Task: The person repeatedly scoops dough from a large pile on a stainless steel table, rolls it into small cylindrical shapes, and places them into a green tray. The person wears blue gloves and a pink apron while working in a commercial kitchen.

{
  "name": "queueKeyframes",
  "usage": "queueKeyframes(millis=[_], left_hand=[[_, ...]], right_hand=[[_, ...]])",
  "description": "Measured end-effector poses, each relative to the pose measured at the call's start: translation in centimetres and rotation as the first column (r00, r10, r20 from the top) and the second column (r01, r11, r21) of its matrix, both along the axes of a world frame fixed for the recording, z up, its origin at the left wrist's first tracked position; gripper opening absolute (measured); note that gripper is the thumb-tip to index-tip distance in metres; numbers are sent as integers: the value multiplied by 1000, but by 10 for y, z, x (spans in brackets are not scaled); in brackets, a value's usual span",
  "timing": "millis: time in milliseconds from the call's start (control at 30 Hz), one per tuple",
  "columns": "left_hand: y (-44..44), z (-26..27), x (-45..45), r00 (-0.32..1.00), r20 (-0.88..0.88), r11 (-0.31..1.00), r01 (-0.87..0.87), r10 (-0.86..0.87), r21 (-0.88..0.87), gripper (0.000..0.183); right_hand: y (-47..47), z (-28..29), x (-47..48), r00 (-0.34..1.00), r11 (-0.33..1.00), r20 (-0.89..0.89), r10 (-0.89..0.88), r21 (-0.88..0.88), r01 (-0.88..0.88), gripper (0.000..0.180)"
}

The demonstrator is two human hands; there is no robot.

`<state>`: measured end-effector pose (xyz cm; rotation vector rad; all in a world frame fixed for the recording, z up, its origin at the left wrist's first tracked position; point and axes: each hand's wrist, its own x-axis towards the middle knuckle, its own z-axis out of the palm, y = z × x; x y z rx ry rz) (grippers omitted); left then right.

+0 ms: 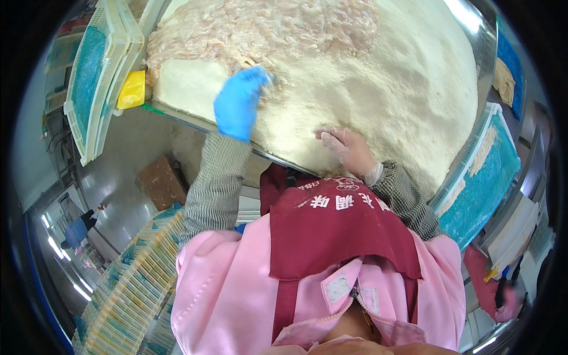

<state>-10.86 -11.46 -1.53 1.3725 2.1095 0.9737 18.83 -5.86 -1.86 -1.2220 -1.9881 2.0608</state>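
Note:
My left hand (242,104), in a blue glove, is at the lower edge of a heap of raw meat pieces (266,26), blurred by motion. A pale piece of meat lies right at its fingertips; whether the fingers grip it cannot be made out. My right hand (348,146), in a clear thin glove, rests low over the pale flour-like powder (399,102), near the front edge of the metal table, its fingers slightly bent with nothing visible in them. The powder covers much of the table and dusts the meat's lower side.
Stacked white plastic trays with teal liners (91,84) stand at the left, beside a yellow packet (132,90). Another teal-lined tray (479,182) lies to the right with powder on it. More stacked trays (133,284) stand at lower left. A co-worker (483,284) is at far right.

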Motion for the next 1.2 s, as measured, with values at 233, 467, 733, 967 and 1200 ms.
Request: queueKeyframes(millis=[233,467,733,967,1200], left_hand=[[-69,23,96,868,-148,876,448,-474,-177,46],[-86,34,84,963,269,987,22,23,-161,39],[-70,42,117,973,-188,901,41,-134,-432,35],[-43,42,103,720,610,943,-231,331,-239,23],[-63,35,114,974,200,907,-11,105,-422,57]], right_hand=[[10,-4,14,968,931,-70,-239,-300,208,36],[13,17,25,961,883,8,-277,-391,258,38],[3,-6,26,994,879,-17,-112,-468,91,44],[5,-4,18,992,832,-15,-129,-547,100,47],[11,2,5,951,823,7,-310,-499,271,44]])
